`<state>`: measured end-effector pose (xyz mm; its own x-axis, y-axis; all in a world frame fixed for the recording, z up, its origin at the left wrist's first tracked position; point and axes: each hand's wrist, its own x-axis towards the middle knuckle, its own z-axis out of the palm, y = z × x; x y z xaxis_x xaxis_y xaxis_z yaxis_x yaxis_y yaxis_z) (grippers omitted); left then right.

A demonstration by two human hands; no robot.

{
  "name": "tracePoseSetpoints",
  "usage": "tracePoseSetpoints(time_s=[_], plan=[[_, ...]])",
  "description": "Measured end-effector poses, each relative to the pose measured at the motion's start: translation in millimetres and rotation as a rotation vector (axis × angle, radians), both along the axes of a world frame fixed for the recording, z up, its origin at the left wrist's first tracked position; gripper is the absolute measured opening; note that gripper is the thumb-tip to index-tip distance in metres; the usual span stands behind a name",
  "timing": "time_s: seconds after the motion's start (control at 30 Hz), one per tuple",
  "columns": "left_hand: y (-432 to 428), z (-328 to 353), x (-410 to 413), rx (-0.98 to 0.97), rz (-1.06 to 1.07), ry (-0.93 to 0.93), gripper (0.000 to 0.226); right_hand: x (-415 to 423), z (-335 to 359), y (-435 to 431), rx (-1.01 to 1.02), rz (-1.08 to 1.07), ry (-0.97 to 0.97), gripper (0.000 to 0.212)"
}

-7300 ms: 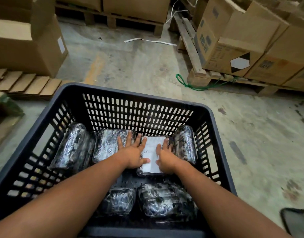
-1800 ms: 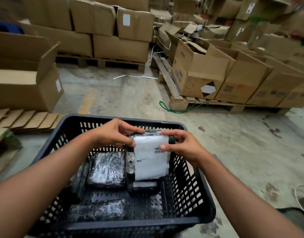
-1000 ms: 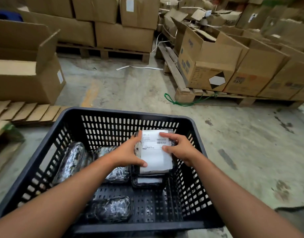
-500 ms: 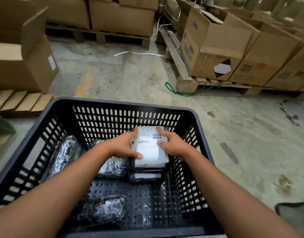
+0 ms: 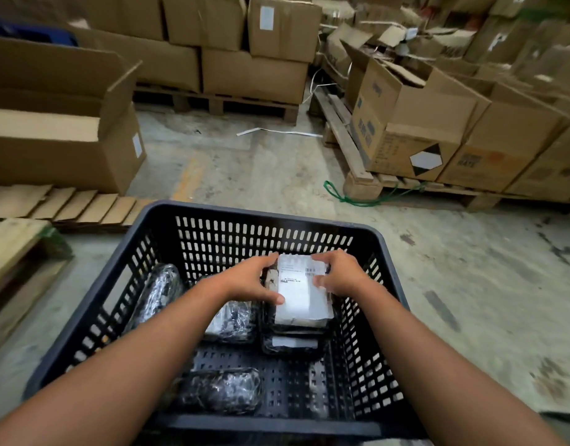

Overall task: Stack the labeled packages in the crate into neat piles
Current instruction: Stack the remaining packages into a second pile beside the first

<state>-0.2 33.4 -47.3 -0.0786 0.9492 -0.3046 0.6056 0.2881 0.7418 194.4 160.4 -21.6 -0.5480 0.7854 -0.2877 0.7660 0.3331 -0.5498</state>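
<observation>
A black slatted crate (image 5: pixel 261 217) stands on the floor in front of me. At its far right, a labeled package (image 5: pixel 301 300) with a white label lies on top of a pile of similar packages (image 5: pixel 290 344). My left hand (image 5: pixel 251 281) grips its left edge and my right hand (image 5: pixel 338 273) grips its right edge. Three more black plastic-wrapped packages lie loose in the crate: one leaning at the left wall (image 5: pixel 158 291), one in the middle (image 5: pixel 233 321), one near the front (image 5: pixel 219 391).
Cardboard boxes on wooden pallets stand to the right (image 5: pixel 415 123) and at the back (image 5: pixel 254 69). An open cardboard box (image 5: pixel 61 133) and flat cardboard sheets (image 5: pixel 68 204) lie at the left. A green cord (image 5: pixel 357 196) lies on the concrete floor.
Both hands have lowered the labeled package from above the crate onto the pile at the far right. The camera view has tilted up slightly.
</observation>
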Motion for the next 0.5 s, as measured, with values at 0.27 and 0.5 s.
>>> tracePoseSetpoints(time_s=[0.27, 0.5], plan=[[-43, 32, -56, 0.1, 0.149, 0.15, 0.092, -71, 27, -43, 0.114, 0.169, 0.214, 0.036], [-92, 14, -89, -0.08, 0.105, 0.438, 0.092, -119, -35, -99, -0.031, 0.299, 0.242, 0.047]])
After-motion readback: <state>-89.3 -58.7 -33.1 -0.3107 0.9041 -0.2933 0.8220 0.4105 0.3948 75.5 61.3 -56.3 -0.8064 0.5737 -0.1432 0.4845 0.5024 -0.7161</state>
